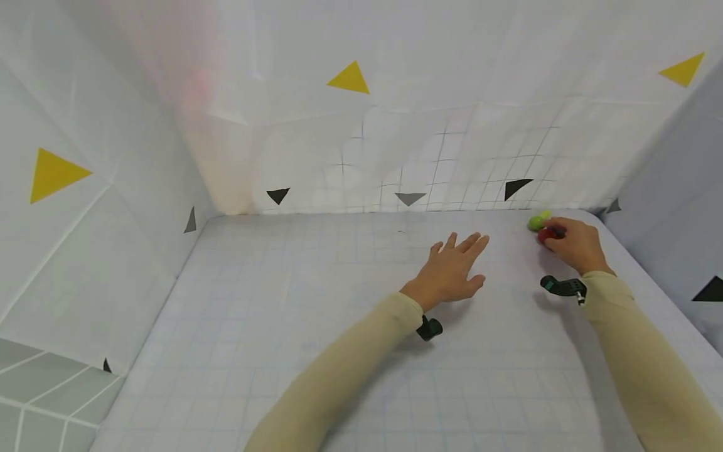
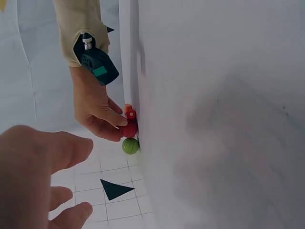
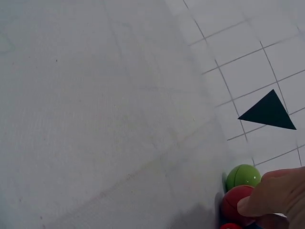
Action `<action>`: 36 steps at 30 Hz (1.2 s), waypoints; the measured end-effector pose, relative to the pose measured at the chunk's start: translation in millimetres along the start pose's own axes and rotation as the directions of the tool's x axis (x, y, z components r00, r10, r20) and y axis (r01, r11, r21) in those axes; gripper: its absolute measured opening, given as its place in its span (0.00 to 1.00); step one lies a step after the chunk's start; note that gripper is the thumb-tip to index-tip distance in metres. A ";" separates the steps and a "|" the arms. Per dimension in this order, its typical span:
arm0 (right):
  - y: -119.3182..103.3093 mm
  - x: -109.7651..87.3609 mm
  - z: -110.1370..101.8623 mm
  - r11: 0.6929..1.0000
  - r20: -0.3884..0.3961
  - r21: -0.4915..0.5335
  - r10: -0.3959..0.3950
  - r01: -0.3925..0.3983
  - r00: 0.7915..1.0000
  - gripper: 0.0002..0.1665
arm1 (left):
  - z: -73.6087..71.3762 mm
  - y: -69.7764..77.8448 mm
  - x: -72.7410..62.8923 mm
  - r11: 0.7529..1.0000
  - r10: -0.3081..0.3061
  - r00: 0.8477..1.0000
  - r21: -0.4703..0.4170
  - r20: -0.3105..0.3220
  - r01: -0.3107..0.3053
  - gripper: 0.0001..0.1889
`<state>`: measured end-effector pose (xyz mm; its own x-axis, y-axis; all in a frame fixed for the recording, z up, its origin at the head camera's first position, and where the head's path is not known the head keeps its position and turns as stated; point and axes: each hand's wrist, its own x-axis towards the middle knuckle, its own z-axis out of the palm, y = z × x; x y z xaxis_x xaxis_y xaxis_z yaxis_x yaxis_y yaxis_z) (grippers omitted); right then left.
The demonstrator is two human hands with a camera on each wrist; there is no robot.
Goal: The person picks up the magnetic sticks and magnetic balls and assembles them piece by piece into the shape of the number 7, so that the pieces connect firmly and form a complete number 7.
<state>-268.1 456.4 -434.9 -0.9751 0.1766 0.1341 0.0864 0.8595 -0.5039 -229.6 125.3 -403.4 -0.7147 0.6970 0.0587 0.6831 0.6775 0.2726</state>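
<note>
At the table's far right corner, my right hand (image 1: 578, 246) pinches a red ball (image 3: 232, 204) between thumb and fingers. A green ball (image 3: 242, 176) sits right beside the red one, toward the back wall. Behind them a small yellow-green thing (image 1: 545, 214) peeks out in the head view. On the red ball's other side, the left wrist view has a small orange-red piece (image 2: 130, 112), partly covered by the fingers. My left hand (image 1: 449, 275) is over the middle of the table, palm down, fingers spread and holding nothing.
The table (image 1: 271, 326) has a pale gridded cover. White sheet walls with yellow and black triangles enclose it at the back, left and right; the back wall (image 1: 452, 144) rises just behind the balls. Each wrist carries a small dark camera (image 1: 563, 287).
</note>
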 end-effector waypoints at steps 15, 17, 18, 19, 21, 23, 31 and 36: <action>18.6 3.5 6.8 0.997 0.005 -0.037 -0.071 0.072 0.997 0.23 | 6.5 0.2 0.9 1.000 -0.026 1.000 -0.008 0.009 0.026 0.39; 17.7 2.9 7.2 0.997 0.002 -0.039 -0.068 0.068 0.998 0.24 | 6.6 -0.2 1.0 1.000 -0.024 1.000 -0.011 0.006 0.024 0.39; 16.7 2.8 7.1 0.997 0.003 -0.038 -0.063 0.063 0.998 0.24 | 6.4 -0.1 0.7 1.000 -0.020 1.000 -0.009 0.003 0.020 0.39; 14.6 3.0 7.1 0.998 0.009 -0.032 -0.055 0.056 0.998 0.24 | 5.9 -0.3 0.2 1.000 -0.019 1.000 -0.004 0.002 0.019 0.40; 9.4 3.8 6.5 0.999 0.019 -0.019 -0.043 0.043 0.999 0.25 | 5.0 -0.6 -0.2 1.000 -0.016 1.000 0.002 0.000 0.016 0.40; 3.7 4.8 5.7 0.999 0.026 -0.001 -0.036 0.036 0.999 0.25 | 4.3 -1.0 0.0 1.000 -0.017 1.000 0.015 0.000 0.017 0.40; -15.7 1.3 4.4 0.999 0.013 0.024 -0.039 0.039 0.999 0.26 | 1.3 -6.1 -1.5 0.999 -0.033 0.999 0.019 -0.027 0.033 0.40; -28.1 -2.7 4.9 0.998 -0.020 0.028 -0.059 0.059 0.998 0.26 | -0.2 -11.3 -5.6 0.999 -0.034 0.998 0.008 -0.059 0.035 0.39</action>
<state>-268.8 429.5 -425.3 -0.9743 0.1352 0.1802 0.0226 0.8544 -0.5191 -233.4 113.7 -406.6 -0.7453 0.6582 0.1059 0.6590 0.7033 0.2668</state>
